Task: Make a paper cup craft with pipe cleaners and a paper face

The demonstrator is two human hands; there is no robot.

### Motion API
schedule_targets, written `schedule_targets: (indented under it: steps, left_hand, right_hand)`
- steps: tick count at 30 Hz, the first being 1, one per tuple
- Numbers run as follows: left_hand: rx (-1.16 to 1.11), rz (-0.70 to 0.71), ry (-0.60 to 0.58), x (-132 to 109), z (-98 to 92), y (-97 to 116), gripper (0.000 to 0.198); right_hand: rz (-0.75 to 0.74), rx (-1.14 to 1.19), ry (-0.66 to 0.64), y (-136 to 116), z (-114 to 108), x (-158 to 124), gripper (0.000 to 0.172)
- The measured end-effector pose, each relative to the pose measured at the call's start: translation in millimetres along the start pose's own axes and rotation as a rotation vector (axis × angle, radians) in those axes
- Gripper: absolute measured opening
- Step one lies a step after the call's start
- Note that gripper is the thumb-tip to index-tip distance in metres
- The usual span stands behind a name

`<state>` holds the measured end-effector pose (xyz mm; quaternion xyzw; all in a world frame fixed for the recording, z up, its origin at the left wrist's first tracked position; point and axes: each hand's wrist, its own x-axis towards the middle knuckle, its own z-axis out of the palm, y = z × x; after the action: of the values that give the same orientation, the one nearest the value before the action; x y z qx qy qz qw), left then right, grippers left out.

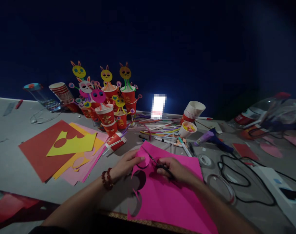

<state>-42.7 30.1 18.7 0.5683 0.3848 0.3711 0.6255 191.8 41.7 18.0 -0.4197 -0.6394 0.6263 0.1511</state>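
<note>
My left hand [130,162] is closed on the upper left edge of a bright pink sheet of paper [167,195], thumb on top beside a partly cut round shape. My right hand [173,170] grips a pair of black-handled scissors [151,157], whose blades point up and left into the paper by that round shape. Along the sheet's left edge, round notches are cut out below my left hand. The rest of the sheet lies on the table under my right forearm.
Coloured paper sheets [45,152] lie at left, a yellow scrap [82,145] on top. Behind stand red paper cups [105,114] with rabbit-faced figures. Pipe cleaners [160,126], a cup of paper bits [187,128], a tape roll [204,160] and a black cable [245,183] lie further right.
</note>
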Motion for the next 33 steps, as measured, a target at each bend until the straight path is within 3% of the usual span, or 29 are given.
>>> schedule_targets:
  steps: [19, 33]
  left_hand:
    - [-0.046, -0.008, -0.020, -2.9, -3.1, 4.6, 0.029]
    - [-0.063, -0.040, 0.059, -1.4, -3.1, -0.7, 0.029]
  right_hand:
    - [-0.023, -0.018, -0.003, -3.7, 0.2, -0.9, 0.050]
    - [-0.044, -0.054, 0.009, -3.1, 0.2, -2.1, 0.048]
